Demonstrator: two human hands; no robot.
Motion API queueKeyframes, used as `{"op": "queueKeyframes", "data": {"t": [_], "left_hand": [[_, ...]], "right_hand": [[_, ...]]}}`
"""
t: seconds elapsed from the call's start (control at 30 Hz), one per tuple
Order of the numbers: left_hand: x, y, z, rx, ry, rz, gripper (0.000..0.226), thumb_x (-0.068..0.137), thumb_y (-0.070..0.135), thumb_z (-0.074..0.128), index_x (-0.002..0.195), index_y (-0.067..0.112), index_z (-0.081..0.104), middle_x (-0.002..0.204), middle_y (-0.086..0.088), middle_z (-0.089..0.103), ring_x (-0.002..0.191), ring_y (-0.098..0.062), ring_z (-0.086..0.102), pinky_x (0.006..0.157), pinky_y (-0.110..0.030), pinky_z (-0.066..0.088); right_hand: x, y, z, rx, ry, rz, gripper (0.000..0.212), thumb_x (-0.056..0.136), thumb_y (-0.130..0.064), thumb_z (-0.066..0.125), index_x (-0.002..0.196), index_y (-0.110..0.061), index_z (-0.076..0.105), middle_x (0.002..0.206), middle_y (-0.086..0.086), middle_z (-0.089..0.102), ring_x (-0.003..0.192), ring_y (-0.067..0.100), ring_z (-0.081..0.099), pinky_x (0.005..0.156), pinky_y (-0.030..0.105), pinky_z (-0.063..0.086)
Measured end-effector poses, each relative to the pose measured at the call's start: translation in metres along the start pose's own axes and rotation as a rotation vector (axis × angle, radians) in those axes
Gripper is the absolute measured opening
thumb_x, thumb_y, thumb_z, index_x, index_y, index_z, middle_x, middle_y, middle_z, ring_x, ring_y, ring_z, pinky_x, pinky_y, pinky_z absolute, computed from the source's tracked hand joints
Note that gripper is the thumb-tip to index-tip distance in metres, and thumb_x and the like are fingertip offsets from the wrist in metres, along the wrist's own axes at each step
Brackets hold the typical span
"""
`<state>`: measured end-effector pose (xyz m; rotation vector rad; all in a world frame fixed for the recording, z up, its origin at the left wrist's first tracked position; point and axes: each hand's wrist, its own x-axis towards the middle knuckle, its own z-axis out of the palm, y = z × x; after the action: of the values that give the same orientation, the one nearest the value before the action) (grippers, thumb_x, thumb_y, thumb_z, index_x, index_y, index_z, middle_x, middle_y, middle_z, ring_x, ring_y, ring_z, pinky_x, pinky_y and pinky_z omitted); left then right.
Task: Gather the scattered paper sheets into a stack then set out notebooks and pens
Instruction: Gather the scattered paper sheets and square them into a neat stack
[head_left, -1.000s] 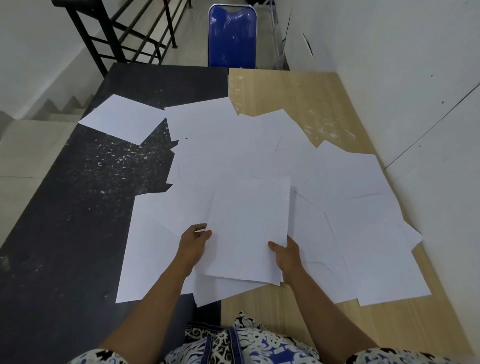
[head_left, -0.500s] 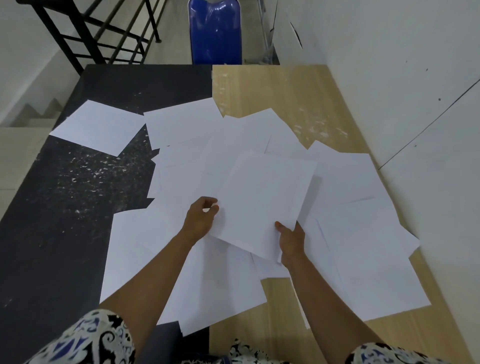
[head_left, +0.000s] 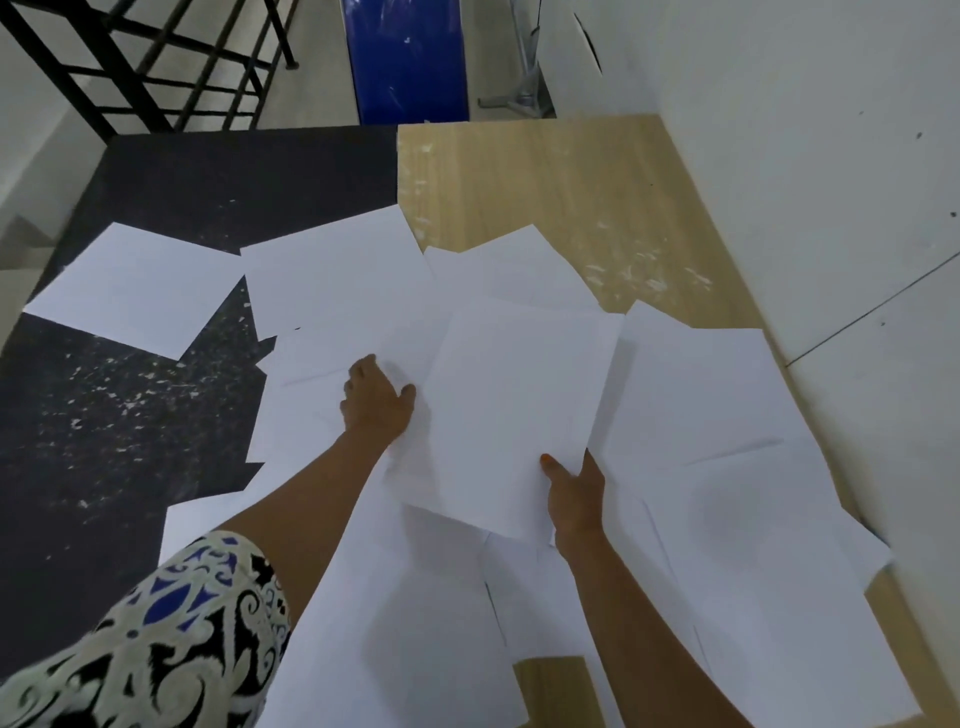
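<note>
While the paper sheets (head_left: 675, 415) lie spread and overlapping across the bench (head_left: 571, 182), the step in hand is judged to be collection of loose sheets onto the one sheet held by the right hand (head_left: 574, 493). Gathering is at an early stage: most sheets lie flat, and one outlying sheet (head_left: 135, 286) rests apart at the far left on the dark half of the bench. No notebooks or pens appear in view.

Procedure, as advised:
1. Keep the held sheet (head_left: 514, 410) low and near-flat so that it serves as the base of the stack.
2. Slide each neighbouring sheet by its edge under or over the held one; do not pinch at mid-sheet, which creases thin paper.
3. Work from the nearest overlapping sheets outward, and take the outlying sheet last.
4. Square the edges by tapping them on the bench once all sheets are collected.

Hand state:
- Right hand: thumb on top of the near right corner of the held sheet, remaining fingers hidden beneath it; this is a pinch grip on that sheet, which is lifted at its near edge above the sheets below.
- Left hand (head_left: 376, 402): back upward, beside the left edge of the held sheet, over the sheets beneath. The fingers point away and are foreshortened and blurred; whether they press flat or curl round an edge cannot be told.
</note>
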<state>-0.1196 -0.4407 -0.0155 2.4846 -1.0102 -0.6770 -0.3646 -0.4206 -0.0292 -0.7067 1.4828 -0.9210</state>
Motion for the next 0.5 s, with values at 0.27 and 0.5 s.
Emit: {"op": "queueKeyframes", "data": {"t": [0.27,0.5], "left_hand": [[0.032,0.013,0.008,0.266,-0.031,-0.153,0.104,0.068,0.057,0.078,0.141,0.006,0.025,0.138,-0.015,0.032,0.127,-0.034,0.032,0.092,-0.045,0.040],[0.041,-0.005,0.002,-0.145,-0.001,-0.216,0.061,0.085,0.026,0.072,0.132,0.003,0.042,0.131,-0.016,0.050,0.123,-0.034,0.047,0.093,-0.036,0.041]], "right_hand": [[0.015,0.007,-0.001,-0.075,-0.060,-0.004,0.041,0.090,-0.002,0.060,0.130,-0.010,0.055,0.123,0.004,0.063,0.112,0.021,0.059,0.101,0.038,0.046],[0.015,0.009,0.002,-0.065,-0.031,0.030,0.043,0.089,-0.004,0.062,0.131,-0.010,0.055,0.125,0.005,0.063,0.114,0.022,0.059,0.104,0.041,0.045]]}}
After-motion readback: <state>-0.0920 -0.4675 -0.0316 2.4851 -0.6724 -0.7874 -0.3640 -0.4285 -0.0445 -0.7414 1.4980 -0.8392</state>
